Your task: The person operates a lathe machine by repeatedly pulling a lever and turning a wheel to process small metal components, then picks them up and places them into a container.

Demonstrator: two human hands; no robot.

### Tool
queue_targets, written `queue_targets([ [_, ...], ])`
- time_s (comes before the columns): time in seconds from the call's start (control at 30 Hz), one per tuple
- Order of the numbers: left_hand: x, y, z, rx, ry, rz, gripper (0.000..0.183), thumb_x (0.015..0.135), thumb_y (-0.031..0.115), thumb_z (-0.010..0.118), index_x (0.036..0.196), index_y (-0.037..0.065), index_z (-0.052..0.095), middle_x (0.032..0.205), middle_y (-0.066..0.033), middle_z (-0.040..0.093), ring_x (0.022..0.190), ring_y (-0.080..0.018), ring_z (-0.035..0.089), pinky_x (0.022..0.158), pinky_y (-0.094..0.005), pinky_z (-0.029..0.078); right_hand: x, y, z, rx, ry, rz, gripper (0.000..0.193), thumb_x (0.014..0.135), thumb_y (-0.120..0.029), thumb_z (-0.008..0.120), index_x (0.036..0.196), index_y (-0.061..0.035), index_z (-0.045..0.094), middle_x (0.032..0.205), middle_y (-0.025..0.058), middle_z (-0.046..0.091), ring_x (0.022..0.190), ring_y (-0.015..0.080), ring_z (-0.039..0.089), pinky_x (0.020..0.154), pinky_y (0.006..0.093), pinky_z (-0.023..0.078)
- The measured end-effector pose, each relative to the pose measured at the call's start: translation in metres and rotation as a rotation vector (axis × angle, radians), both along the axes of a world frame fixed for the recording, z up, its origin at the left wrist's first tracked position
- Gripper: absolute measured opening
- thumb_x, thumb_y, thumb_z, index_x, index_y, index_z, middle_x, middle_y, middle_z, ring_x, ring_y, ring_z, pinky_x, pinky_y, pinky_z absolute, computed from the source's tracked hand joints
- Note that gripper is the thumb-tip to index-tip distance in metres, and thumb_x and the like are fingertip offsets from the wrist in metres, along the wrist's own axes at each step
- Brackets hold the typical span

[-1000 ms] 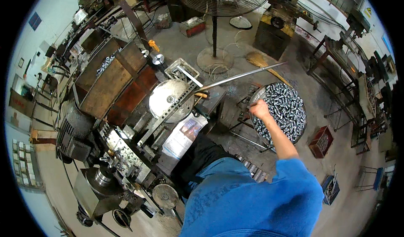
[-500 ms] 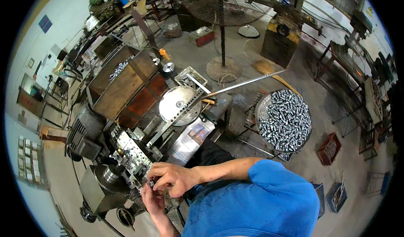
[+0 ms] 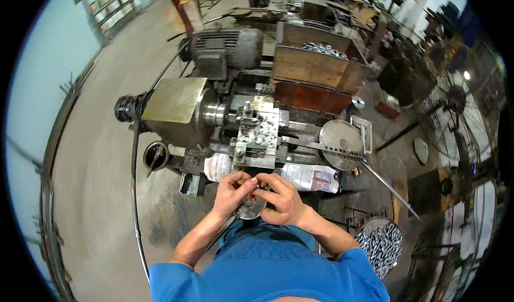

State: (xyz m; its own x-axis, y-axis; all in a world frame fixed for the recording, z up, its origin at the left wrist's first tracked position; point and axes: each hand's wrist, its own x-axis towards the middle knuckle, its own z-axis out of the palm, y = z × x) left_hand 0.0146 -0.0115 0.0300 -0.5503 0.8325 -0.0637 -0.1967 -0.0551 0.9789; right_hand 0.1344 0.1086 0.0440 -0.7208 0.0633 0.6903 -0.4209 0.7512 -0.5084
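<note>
Close in front of my body, my left hand (image 3: 234, 193) and my right hand (image 3: 285, 199) meet with bent, closed fingers. Between the fingertips is a small shiny metal part (image 3: 261, 186), mostly covered, so its exact kind is unclear. Just below the fingers shows a round grey metal disc (image 3: 251, 209). Beyond the hands stands a lathe-like machine, with a chip-strewn metal slide (image 3: 258, 128) and a round steel chuck (image 3: 214, 113) to its left.
A long lever bar (image 3: 321, 147) crosses by a round plate (image 3: 342, 136) at right. Newspaper (image 3: 308, 177) lies along the machine's front. A basket of metal parts (image 3: 379, 245) sits low right. Behind are a motor (image 3: 227, 47) and a wooden box (image 3: 308, 66); left, a round pot (image 3: 156, 156).
My view has swung left, so the machine now lies straight ahead and the basket has shifted to the lower right. My hands stay together at the small part.
</note>
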Motion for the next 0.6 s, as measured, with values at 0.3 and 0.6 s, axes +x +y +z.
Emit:
queue_targets([
  [0.3, -0.051, -0.025, 0.024, -0.111, 0.458, 0.252, 0.031, 0.08, 0.024, 0.068, 0.064, 0.0, 0.058, 0.054, -0.0006, 0.055, 0.051, -0.0035, 0.049, 0.044, -0.0223, 0.037, -0.066, 0.0, 0.03, 0.2, -0.192, 0.253, 0.046, 0.055, -0.015, 0.06, 0.096, 0.0061, 0.057, 0.112, 0.0256, 0.047, 0.095, 0.0376, 0.052, 0.081, 0.0404, 0.045],
  [0.6, -0.121, -0.128, 0.039, -0.45, 0.74, 0.505, 0.039, 0.081, 0.01, 0.058, 0.117, 0.0, 0.051, 0.061, -0.0119, 0.06, 0.05, -0.0162, 0.056, 0.052, -0.0312, 0.045, -0.141, 0.054, 0.027, 0.373, -0.295, 0.047, 0.027, 0.051, -0.013, 0.063, 0.076, -0.0019, 0.066, 0.099, 0.0172, 0.056, 0.088, 0.0309, 0.055, 0.077, 0.038, 0.047],
])
